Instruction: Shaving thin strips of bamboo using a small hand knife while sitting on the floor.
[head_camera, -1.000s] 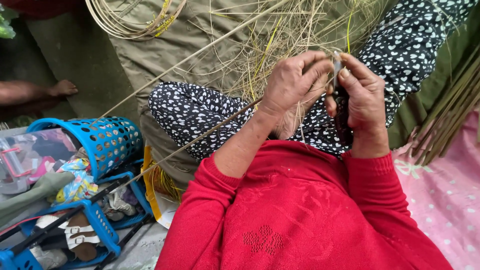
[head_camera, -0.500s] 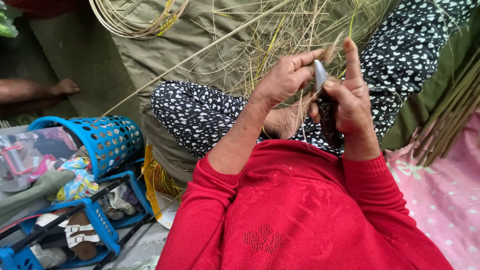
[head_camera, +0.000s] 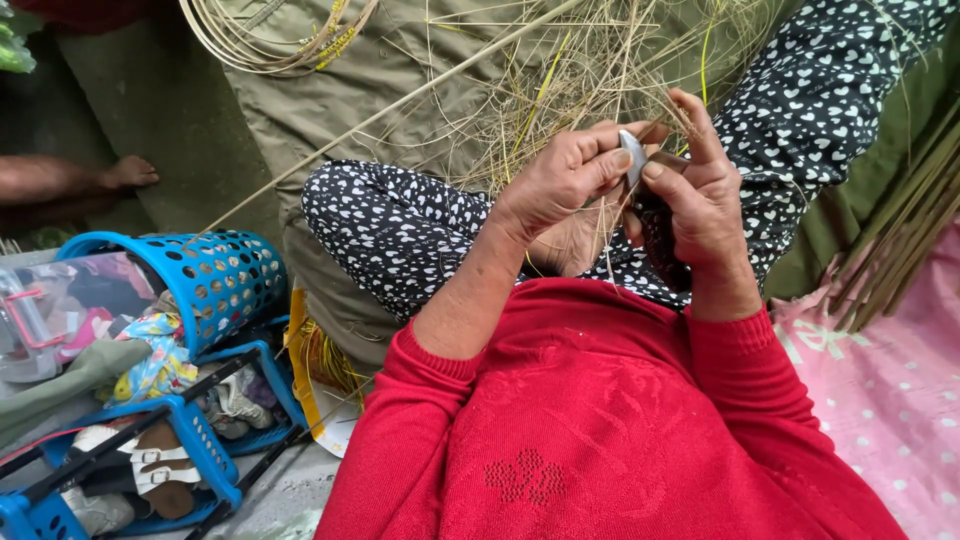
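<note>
My left hand (head_camera: 560, 180) and my right hand (head_camera: 705, 205) meet above my lap, over black trousers with white hearts (head_camera: 400, 230). A small knife (head_camera: 632, 155) sits in my right hand, dark handle in the palm, pale blade pointing up, index finger raised. The fingers of my left hand pinch against the blade and hold a thin cane strip (head_camera: 606, 250) that hangs down between the hands. Red sleeves cover both forearms. Loose straw-coloured shavings (head_camera: 600, 70) lie just beyond the hands.
A long cane stick (head_camera: 400, 100) slants across an olive cloth (head_camera: 300, 110). Coiled cane (head_camera: 270, 45) lies at the top. Blue plastic baskets (head_camera: 215, 280) with sandals and clutter stand at left. Another person's bare foot (head_camera: 125, 172) is at far left. A pink dotted cloth (head_camera: 890, 400) and green stalks (head_camera: 900, 240) are at right.
Both hands have shifted slightly to the right and lower. The right index finger has lifted straight, and the knife blade now shows between the hands.
</note>
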